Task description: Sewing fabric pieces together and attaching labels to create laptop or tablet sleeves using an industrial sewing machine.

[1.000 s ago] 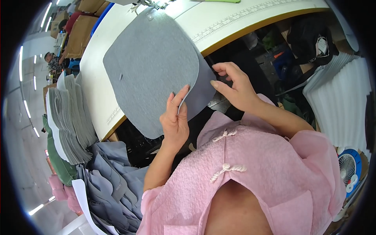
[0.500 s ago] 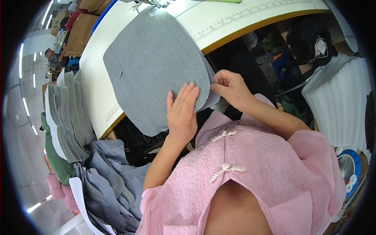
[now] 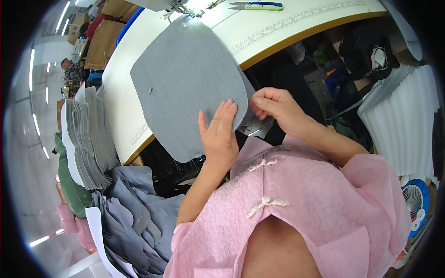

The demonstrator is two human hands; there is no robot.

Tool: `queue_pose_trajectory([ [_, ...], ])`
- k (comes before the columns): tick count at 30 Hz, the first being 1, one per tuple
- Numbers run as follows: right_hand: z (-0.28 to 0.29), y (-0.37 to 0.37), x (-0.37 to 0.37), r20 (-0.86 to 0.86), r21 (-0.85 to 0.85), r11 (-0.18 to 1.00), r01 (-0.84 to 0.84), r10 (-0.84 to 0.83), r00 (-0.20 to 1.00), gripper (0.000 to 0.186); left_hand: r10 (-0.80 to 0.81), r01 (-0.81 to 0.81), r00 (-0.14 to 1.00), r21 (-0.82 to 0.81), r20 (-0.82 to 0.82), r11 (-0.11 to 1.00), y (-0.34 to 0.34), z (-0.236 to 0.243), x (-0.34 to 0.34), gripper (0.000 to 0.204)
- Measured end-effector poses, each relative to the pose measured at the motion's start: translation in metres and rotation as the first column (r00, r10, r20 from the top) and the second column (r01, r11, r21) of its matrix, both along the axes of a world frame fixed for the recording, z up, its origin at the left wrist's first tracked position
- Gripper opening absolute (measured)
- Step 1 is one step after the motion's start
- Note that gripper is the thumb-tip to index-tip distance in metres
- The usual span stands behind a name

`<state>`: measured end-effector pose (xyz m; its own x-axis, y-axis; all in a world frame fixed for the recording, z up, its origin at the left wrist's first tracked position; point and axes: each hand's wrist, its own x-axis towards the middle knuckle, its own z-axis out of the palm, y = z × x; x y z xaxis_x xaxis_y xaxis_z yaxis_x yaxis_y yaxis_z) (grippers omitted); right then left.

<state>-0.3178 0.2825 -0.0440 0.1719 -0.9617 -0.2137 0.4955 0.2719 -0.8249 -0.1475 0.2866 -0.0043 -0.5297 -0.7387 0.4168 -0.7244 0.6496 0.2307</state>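
A rounded grey fabric panel (image 3: 185,78) lies on the white table (image 3: 121,102), its top edge under the sewing machine (image 3: 181,11) at the top. My left hand (image 3: 220,132) rests on the panel near its lower right edge, fingers spread and flat. A second, darker grey layer (image 3: 248,83) shows beneath that edge. Beside it my right hand (image 3: 276,109) has its fingers curled together, partly blurred; what they hold, if anything, I cannot make out. Scissors (image 3: 255,6) with blue and green handles lie behind the machine area, to its right.
Stacked grey pieces (image 3: 85,139) and draped grey fabric (image 3: 139,208) are at left. White padded sheets (image 3: 398,120), a black bag (image 3: 359,48) and a fan (image 3: 412,201) are at right. A person (image 3: 72,69) sits far left among cardboard boxes (image 3: 97,41).
My left hand has gone from gripping the panel's folded edge to lying flat on it. My right hand has moved down and left to that edge, its fingers curling.
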Motion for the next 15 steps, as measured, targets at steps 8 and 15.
queue_pose_trajectory([
  [8,-0.036,-0.011,0.011,-0.272,-0.162,0.985,0.052,-0.095,0.958,0.039,0.056,-0.009,0.984,0.266,-0.169,0.964,0.003,0.007,0.007,0.041],
  [15,-0.029,-0.013,0.009,-0.165,-0.176,0.984,-0.002,-0.028,0.986,0.022,0.037,-0.009,0.993,0.245,-0.113,0.969,0.003,0.012,0.003,0.04],
])
